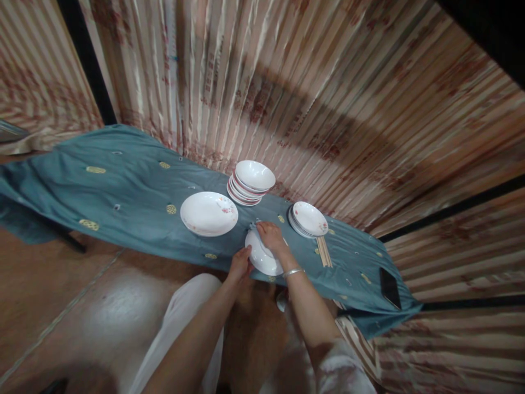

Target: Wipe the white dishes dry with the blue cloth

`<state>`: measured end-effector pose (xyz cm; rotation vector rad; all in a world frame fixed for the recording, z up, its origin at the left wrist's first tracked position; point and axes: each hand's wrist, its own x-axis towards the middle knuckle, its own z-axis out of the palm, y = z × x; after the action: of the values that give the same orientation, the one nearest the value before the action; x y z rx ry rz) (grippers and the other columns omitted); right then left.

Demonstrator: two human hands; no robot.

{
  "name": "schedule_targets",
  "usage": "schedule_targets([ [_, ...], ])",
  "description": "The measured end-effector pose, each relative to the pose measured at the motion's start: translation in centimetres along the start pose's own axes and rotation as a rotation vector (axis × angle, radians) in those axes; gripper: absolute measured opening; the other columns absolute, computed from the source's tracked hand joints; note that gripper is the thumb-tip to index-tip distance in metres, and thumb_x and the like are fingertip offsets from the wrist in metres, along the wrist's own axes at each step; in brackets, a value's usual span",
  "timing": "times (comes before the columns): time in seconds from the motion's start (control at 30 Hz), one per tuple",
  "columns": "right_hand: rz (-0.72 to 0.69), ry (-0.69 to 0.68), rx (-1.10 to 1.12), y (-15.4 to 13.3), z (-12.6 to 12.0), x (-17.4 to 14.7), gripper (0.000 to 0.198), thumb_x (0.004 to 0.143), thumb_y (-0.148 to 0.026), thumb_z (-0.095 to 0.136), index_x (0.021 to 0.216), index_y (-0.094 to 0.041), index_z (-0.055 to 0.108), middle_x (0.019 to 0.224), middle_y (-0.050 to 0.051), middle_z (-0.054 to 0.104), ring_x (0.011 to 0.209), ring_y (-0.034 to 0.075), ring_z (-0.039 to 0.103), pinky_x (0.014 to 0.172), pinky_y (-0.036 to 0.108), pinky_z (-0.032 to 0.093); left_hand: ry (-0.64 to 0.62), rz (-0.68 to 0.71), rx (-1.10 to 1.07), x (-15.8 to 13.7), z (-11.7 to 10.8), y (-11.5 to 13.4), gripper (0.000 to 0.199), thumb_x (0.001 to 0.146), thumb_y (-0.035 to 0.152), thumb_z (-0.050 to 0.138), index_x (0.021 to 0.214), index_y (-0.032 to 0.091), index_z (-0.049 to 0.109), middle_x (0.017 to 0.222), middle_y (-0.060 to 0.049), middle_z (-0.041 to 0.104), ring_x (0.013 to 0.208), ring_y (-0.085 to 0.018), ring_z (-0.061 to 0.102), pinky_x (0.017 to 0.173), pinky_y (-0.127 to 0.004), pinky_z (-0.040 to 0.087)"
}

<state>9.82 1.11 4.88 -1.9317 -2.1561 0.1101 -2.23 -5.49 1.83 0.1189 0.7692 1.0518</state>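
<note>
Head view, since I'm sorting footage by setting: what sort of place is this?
Probably a household-style dining corner indoors, perhaps makeshift: floral curtains hang close behind a cloth-covered table, which bears a stack of bowls.

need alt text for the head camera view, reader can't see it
A person's left hand holds a white plate by its edge over a teal tablecloth while the right hand presses what looks like a cloth to it. Around it are a floral dish, a bowl-topped stack, stacked plates, chopsticks and a dark phone.
</note>
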Motion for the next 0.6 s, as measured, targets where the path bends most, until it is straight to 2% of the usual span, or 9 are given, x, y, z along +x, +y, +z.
schedule_targets([
  [0.13, 0.095, -0.012, 0.084, 2.4, 0.1, 0.0, 0.035, 0.099, -0.027, 0.036, 0.113, -0.021, 0.068, 0.117, 0.008, 0.069, 0.109, 0.019, 0.063, 0.098, 0.034, 0.043, 0.016, -0.017, 0.002, 0.1, 0.0, 0.0, 0.006, 0.080, 0.017, 0.066, 0.079, 0.012, 0.064, 0.065, -0.004, 0.069, 0.060, -0.014, 0.065, 0.064, -0.027, 0.053],
  [0.27, 0.168, 0.005, 0.136, 5.1, 0.1, -1.3, 0.040, 0.097, -0.028, 0.034, 0.122, -0.017, 0.064, 0.124, 0.011, 0.066, 0.112, 0.020, 0.062, 0.099, 0.037, 0.045, 0.016, -0.009, 0.007, 0.1, -0.1, 0.0, 0.007, 0.079, 0.018, 0.068, 0.080, 0.012, 0.064, 0.067, -0.004, 0.069, 0.058, -0.013, 0.063, 0.062, -0.025, 0.053],
  [0.37, 0.275, 0.106, 0.287, 6.7, 0.7, -3.3, 0.041, 0.096, -0.034, 0.035, 0.123, -0.021, 0.064, 0.125, 0.007, 0.066, 0.115, 0.020, 0.061, 0.102, 0.037, 0.044, 0.011, 0.001, 0.015, 0.1, -0.2, 0.0, 0.007, 0.080, 0.018, 0.067, 0.080, 0.012, 0.064, 0.067, -0.004, 0.069, 0.056, -0.012, 0.062, 0.058, -0.024, 0.052],
  [0.43, 0.328, 0.159, 0.335, 7.3, 1.3, -4.9, 0.046, 0.096, -0.038, 0.033, 0.125, -0.018, 0.062, 0.127, 0.009, 0.064, 0.118, 0.020, 0.059, 0.104, 0.037, 0.043, 0.009, -0.002, 0.022, 0.0, -0.2, 0.0, 0.006, 0.082, 0.018, 0.065, 0.080, 0.012, 0.064, 0.066, -0.004, 0.069, 0.055, -0.013, 0.061, 0.057, -0.024, 0.051],
  [0.6, 0.407, 0.335, 0.384, 6.4, 3.3, -9.2, 0.055, 0.096, -0.046, 0.027, 0.134, -0.016, 0.054, 0.136, 0.012, 0.057, 0.126, 0.022, 0.051, 0.108, 0.041, 0.037, -0.003, 0.000, 0.018, 0.0, -0.2, 0.1, 0.008, 0.078, 0.019, 0.069, 0.082, 0.013, 0.064, 0.070, -0.005, 0.070, 0.062, -0.015, 0.064, 0.063, -0.026, 0.052],
])
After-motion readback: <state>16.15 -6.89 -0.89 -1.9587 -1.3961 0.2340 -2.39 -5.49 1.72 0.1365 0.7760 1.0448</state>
